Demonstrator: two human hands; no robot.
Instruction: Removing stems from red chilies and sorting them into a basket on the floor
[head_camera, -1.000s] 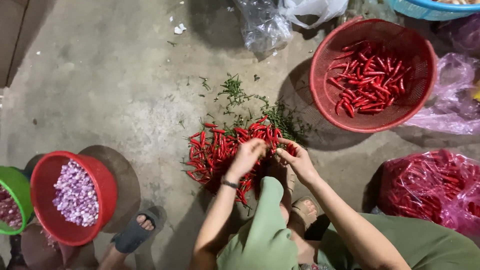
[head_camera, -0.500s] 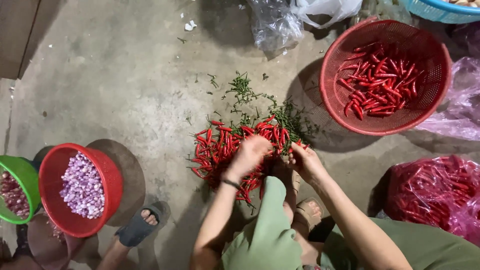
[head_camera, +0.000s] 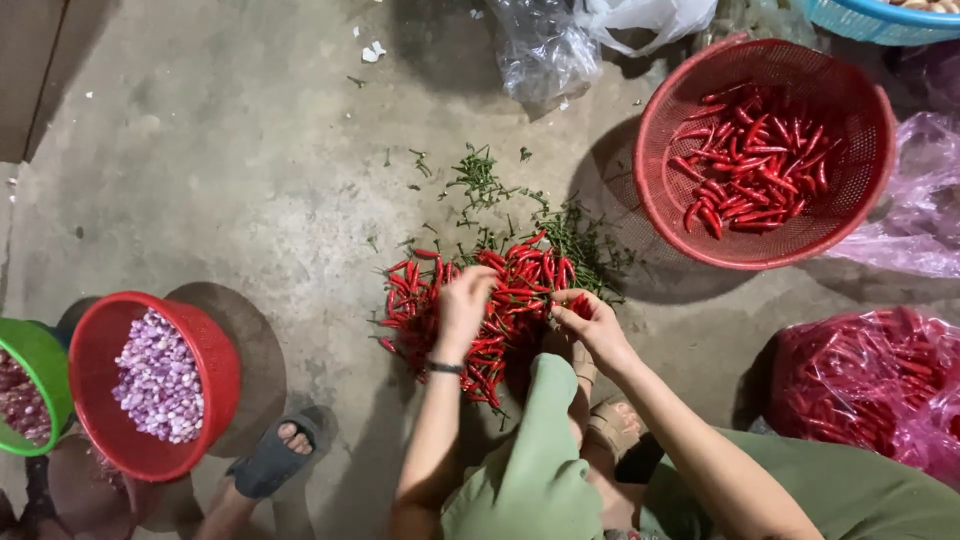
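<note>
A heap of red chillies (head_camera: 520, 275) with green stems lies on the concrete floor in front of me. My left hand (head_camera: 462, 305) rests on the heap, fingers curled down among the chillies; what it grips is hidden. My right hand (head_camera: 592, 322) pinches a single red chilli at the heap's right edge. Loose green stems (head_camera: 580, 235) are scattered just beyond the heap. A red mesh basket (head_camera: 660, 190) at the upper right holds stemless red chillies (head_camera: 755, 160).
A pink plastic bag of chillies (head_camera: 875, 385) sits at the right. At the left stand a red basket (head_camera: 215, 345) of peeled shallots and a green basket (head_camera: 45, 370). Another person's sandalled foot (head_camera: 280, 455) is near them. Clear plastic bags (head_camera: 545, 45) lie at the top.
The view has shifted slightly, so everything sits a little to the right. Both hands stay on the heap, with small finger movements only.
</note>
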